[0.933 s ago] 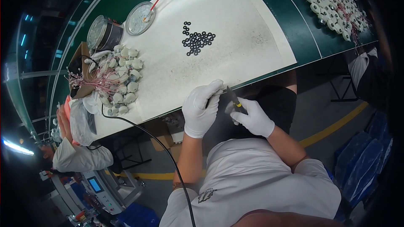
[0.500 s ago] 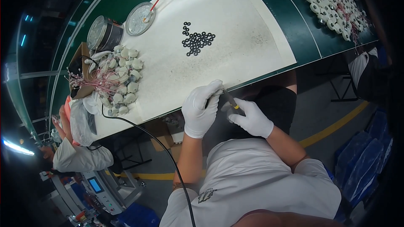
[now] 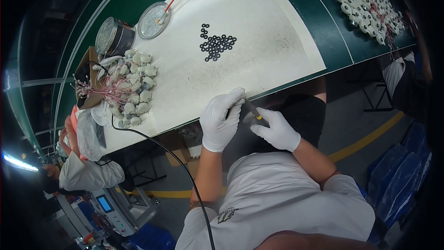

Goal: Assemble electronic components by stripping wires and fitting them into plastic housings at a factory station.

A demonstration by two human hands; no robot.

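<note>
Green table point(image 3: 317, 30), one; white sheet point(image 3: 268, 51) on it, one; heaps of off-white, pink-wired parts, two — left point(image 3: 134, 78) and right point(image 3: 358, 4); tub point(image 3: 124, 37) and round dish point(image 3: 147, 18), one each, past the left heap. Left hand point(image 3: 217, 122): fingers curled, grip content indeterminable; right hand point(image 3: 280, 132): fingers closed around one yellow-banded hand tool point(image 3: 254, 112), located at the near table edge, tip at the left fingertips. Black rings point(image 3: 216, 45), several dozen, lie mid-sheet.
</note>
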